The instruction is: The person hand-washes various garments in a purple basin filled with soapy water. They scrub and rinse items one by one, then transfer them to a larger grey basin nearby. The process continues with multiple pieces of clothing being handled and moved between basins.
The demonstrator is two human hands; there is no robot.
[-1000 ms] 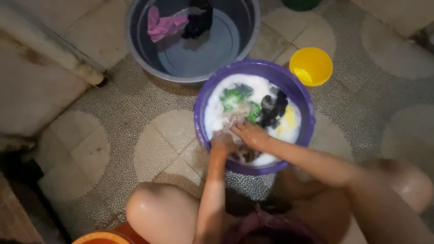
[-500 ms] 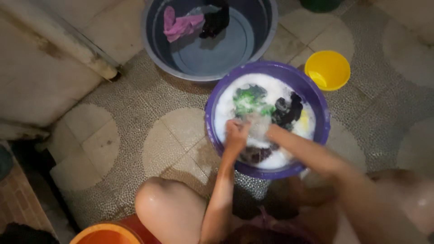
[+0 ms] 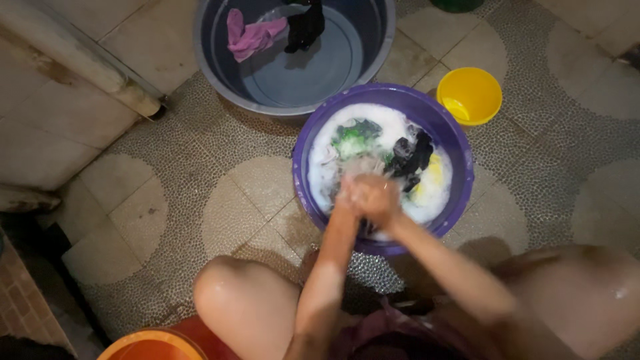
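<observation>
Pale cloth [image 3: 360, 168]: wet, bunched, lying in suds near the middle of the purple basin [image 3: 460, 157]; its near end disappears under both hands; blurred, so the exact grasp is unclear.

Left hand [image 3: 350, 195]: over the near half of the purple basin, curled, pressed against the right hand; appears closed about the pale cloth, though blur prevents certainty.

Right hand [image 3: 380, 199]: just beside the left hand, touching it, fingers curled down onto the same cloth; how tightly it closes cannot be told.

Purple basin: round, standing on the tiled floor [image 3: 167, 193], filled with white foam [image 3: 433, 193]; within it a green garment [image 3: 353, 137] at the far side, a black garment [image 3: 410, 157] to the right of centre, a yellow patch [image 3: 430, 175] at the right edge of the foam.

Grey tub [image 3: 220, 73]: larger, beyond the purple basin and touching its far rim; holds a pink cloth [image 3: 250, 37] and a dark cloth [image 3: 303, 27].

Yellow bowl [image 3: 470, 97]: small, just beside the purple basin's far right rim.

Orange bucket [image 3: 150, 345]: nearer than the purple basin, to the left, by the person's left knee [image 3: 243, 307].
</observation>
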